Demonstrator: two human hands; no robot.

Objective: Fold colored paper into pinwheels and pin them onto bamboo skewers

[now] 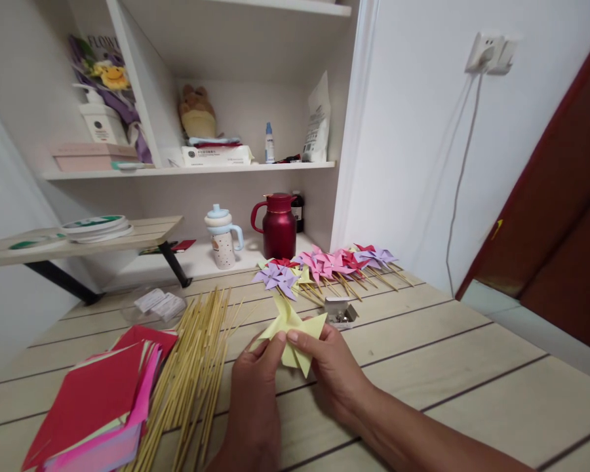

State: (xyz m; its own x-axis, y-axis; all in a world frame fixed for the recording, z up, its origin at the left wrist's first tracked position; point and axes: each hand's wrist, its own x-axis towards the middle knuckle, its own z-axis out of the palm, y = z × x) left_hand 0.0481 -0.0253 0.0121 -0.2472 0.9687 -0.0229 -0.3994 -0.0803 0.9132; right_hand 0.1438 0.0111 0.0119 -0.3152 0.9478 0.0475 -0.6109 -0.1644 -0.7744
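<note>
Your left hand (255, 387) and right hand (332, 370) both pinch the yellow paper pinwheel (290, 328), each grip closed on it with fingertips at its folded centre, just above the table (447, 367). Left of your hands lies a bundle of bamboo sticks (196, 367), touching a stack of red and pink paper squares (103, 400). Beyond the pinwheel sits a small metal box (340, 313), and behind it a row of finished pinwheels (324, 265) near a red jug (278, 225).
</note>
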